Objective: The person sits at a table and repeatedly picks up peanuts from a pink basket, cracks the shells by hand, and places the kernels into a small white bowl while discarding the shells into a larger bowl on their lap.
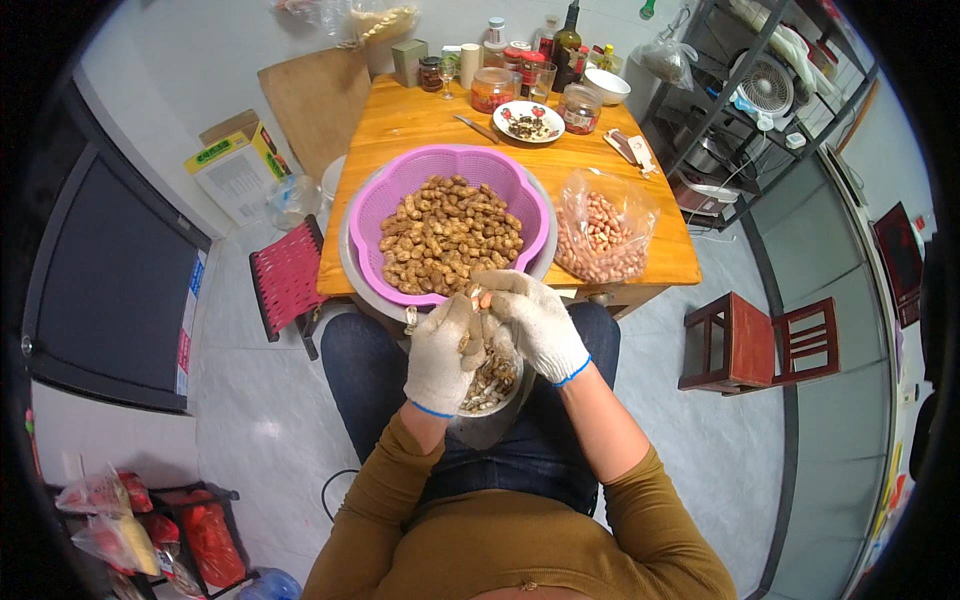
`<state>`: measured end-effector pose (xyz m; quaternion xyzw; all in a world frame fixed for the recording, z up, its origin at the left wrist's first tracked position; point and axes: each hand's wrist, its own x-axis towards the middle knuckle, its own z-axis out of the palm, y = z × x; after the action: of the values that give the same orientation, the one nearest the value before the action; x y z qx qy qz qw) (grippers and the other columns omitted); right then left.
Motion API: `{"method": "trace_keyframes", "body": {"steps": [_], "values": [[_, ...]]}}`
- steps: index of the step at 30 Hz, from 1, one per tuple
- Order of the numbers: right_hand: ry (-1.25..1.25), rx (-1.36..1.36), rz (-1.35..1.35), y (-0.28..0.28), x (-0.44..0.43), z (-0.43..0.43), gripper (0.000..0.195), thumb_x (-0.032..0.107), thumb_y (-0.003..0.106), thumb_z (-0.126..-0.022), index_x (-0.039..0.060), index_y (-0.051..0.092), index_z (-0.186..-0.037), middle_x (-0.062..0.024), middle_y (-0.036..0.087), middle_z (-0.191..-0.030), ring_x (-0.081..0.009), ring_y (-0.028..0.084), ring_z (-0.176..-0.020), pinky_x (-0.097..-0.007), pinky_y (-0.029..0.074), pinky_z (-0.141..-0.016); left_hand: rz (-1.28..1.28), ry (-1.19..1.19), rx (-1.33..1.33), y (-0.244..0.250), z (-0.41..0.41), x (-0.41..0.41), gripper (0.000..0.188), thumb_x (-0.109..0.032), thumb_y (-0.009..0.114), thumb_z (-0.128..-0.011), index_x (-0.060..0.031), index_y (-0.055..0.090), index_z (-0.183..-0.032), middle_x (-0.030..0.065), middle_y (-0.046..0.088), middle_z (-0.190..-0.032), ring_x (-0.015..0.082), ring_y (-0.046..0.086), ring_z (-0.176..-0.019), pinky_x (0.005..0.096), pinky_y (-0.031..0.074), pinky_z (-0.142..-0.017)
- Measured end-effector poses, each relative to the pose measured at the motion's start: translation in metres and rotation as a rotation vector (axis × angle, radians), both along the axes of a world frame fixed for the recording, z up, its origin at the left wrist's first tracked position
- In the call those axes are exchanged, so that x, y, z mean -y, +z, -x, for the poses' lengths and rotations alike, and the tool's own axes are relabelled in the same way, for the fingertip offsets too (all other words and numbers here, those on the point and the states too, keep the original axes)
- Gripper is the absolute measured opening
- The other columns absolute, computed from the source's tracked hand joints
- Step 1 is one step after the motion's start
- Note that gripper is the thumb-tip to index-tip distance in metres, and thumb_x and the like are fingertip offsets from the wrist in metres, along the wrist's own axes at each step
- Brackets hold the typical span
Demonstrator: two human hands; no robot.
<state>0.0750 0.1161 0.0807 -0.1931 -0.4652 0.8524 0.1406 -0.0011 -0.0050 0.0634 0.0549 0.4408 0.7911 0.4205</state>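
Both my hands wear white knit gloves with blue cuffs and meet at the near rim of a purple plastic basket (362,251). Between the fingertips is an opened peanut shell with pinkish kernels (482,301). My left hand (442,352) is closed on part of the shell; my right hand (536,322) pinches at the kernels. Unshelled peanuts (450,236) are heaped in the basket, which sits in a wider metal basin (551,247). Below my hands, a bowl of empty shells (491,386) rests between my knees. To the basket's right stands a clear plastic bag of shelled peanuts (606,240).
On the wooden table (420,112) lie a knife (478,129) and a plate with dark bits (528,123), with jars and bottles behind. A woven red stool (289,277) is at left, a red wooden chair (750,341) at right. A metal shelf (731,112) stands at the back right.
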Motion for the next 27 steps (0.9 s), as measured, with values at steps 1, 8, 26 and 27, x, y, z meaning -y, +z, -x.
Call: {"method": "trace_keyframes", "body": {"steps": [1, 8, 26, 27], "values": [[-0.013, -0.009, 0.083, 0.002, 0.001, 0.001, 0.041, 0.016, 0.060, -0.098, -0.0096, 0.055, -0.130, -0.0050, 0.065, -0.092, -0.0059, 0.054, -0.061, -0.0191, 0.041, -0.051, 0.018, 0.006, -0.002, 0.003, -0.001, -0.001, 0.025, -0.024, 0.052, -0.106, -0.0022, 0.060, -0.097, 0.0003, 0.053, -0.070, 0.0063, 0.042, -0.053, 0.0201, 0.032, -0.046], [0.088, -0.047, -0.043, -0.011, -0.003, -0.006, 0.041, 0.016, 0.062, -0.097, -0.0095, 0.057, -0.128, -0.0037, 0.059, -0.076, -0.0054, 0.047, -0.057, -0.0200, 0.035, -0.048, 0.002, -0.074, -0.103, -0.006, -0.002, 0.001, 0.021, -0.018, 0.050, -0.106, -0.0008, 0.059, -0.098, -0.0013, 0.048, -0.066, 0.0049, 0.039, -0.051, 0.0193, 0.029, -0.044], [0.041, 0.036, 0.587, -0.041, -0.083, -0.033, 0.054, 0.046, 0.036, -0.109, -0.0027, 0.059, -0.107, -0.0041, 0.058, -0.075, -0.0103, 0.052, -0.055, -0.0235, 0.041, -0.042, 0.147, -0.245, -0.423, -0.020, -0.013, -0.007, 0.027, -0.020, 0.060, -0.100, 0.0012, 0.074, -0.111, 0.0013, 0.063, -0.073, 0.0067, 0.052, -0.058, 0.0218, 0.039, -0.054], [-0.128, -0.027, 0.452, -0.033, -0.101, -0.026, 0.051, 0.045, 0.037, -0.108, -0.0001, 0.059, -0.104, -0.0050, 0.060, -0.077, -0.0115, 0.055, -0.056, -0.0246, 0.043, -0.043, 0.184, -0.246, -0.569, -0.031, -0.013, -0.010, 0.027, -0.019, 0.060, -0.099, 0.0010, 0.074, -0.110, 0.0047, 0.066, -0.076, 0.0100, 0.057, -0.062, 0.0237, 0.043, -0.058]]}}
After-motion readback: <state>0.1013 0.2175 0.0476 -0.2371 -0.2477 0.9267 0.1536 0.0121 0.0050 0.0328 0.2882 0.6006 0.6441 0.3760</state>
